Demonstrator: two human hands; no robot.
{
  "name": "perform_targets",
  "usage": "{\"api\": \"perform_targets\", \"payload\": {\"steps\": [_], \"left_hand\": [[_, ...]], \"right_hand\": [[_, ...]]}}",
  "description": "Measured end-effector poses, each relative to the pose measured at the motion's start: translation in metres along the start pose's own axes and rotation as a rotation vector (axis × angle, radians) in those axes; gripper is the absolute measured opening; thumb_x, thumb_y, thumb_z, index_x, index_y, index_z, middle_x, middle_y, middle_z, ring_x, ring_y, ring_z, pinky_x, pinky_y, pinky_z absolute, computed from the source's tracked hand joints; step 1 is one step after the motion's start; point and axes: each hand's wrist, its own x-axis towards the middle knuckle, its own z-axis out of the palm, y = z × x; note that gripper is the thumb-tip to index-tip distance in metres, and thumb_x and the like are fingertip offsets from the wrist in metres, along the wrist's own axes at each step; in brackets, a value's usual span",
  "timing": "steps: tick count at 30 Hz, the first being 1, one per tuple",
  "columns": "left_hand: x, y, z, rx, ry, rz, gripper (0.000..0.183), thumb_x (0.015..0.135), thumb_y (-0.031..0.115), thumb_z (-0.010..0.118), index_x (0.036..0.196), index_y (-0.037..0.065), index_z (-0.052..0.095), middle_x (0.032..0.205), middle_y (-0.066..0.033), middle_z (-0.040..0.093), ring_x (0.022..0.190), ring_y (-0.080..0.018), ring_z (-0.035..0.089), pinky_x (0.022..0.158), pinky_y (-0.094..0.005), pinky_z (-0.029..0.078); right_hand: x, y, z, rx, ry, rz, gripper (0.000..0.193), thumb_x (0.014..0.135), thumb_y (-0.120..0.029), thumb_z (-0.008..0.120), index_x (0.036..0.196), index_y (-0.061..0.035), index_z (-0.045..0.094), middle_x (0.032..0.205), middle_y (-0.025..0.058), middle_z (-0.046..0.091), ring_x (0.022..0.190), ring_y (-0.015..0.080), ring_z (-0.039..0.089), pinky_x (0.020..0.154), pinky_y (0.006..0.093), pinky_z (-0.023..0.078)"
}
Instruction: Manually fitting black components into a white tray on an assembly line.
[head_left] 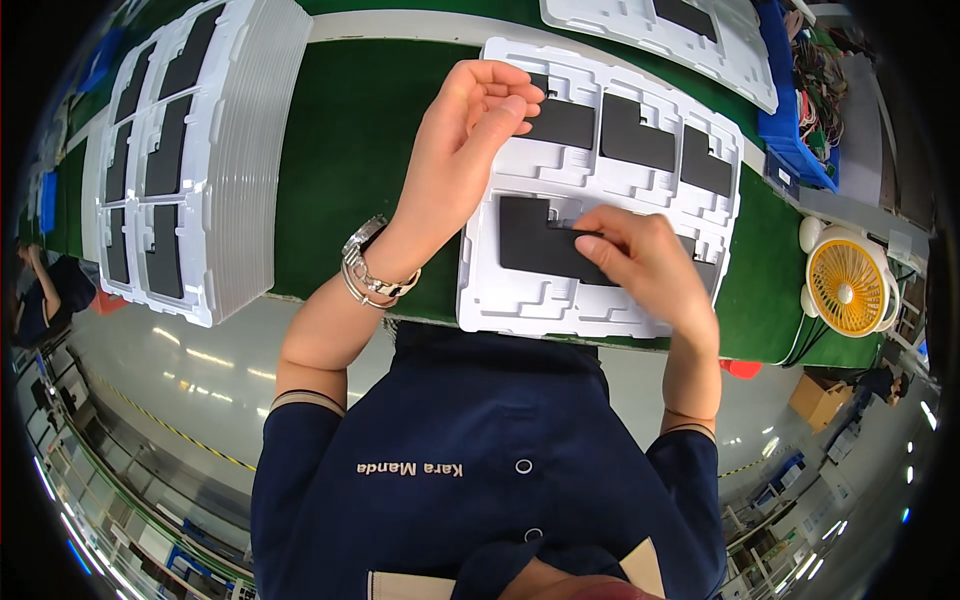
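Note:
A white moulded tray lies before me on the green table, with flat black L-shaped pieces in its pockets. My right hand pinches one of these, the near-left black L-shaped piece, at its notched edge between thumb and fingers. That piece lies over its pocket; whether it is lifted cannot be told. Over the tray's far-left corner is my left hand, its fingers loosely curled and thumb apart, with nothing visible in it. Beside its fingertips lies another black piece, partly covered by the hand.
At the left stands a tall stack of white trays, black pieces in the top one. Another white tray lies beyond mine. On the right are a blue bin of wires and a small yellow-and-white fan. Green mat covers the table.

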Motion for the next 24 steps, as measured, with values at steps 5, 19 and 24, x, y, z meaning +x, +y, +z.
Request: {"api": "perform_targets", "payload": {"steps": [5,19,24], "left_hand": [[-0.004,-0.001,0.004,-0.036,-0.019,-0.03,0.028,0.1,0.015,0.048,0.124,0.0,0.051,0.111,-0.0124,0.063,0.102,-0.0175,0.061,0.089,-0.0324,0.05],[-0.012,0.002,0.013,0.234,-0.499,-0.05,0.033,0.092,0.022,0.068,0.116,0.002,0.056,0.102,-0.0072,0.063,0.091,-0.0131,0.061,0.079,-0.0289,0.051],[-0.014,0.007,0.015,0.42,-0.427,-0.123,0.038,0.088,0.029,0.073,0.111,0.001,0.061,0.084,-0.0075,0.065,0.073,-0.0147,0.063,0.07,-0.0298,0.051]], "right_hand": [[-0.013,0.002,0.009,-0.018,0.122,-0.023,0.02,0.087,-0.011,0.067,0.106,-0.0036,0.066,0.068,0.0099,0.064,0.06,0.0287,0.06,0.059,0.0391,0.047],[-0.001,-0.014,-0.037,-0.166,0.105,-0.232,0.025,0.074,-0.004,0.074,0.09,-0.0033,0.055,0.076,0.01,0.059,0.07,0.0291,0.057,0.066,0.0375,0.045],[0.03,-0.02,-0.02,0.103,0.274,-0.357,0.015,0.083,-0.005,0.07,0.094,-0.0026,0.06,0.079,0.0057,0.061,0.073,0.0173,0.058,0.07,0.0299,0.046]]}}
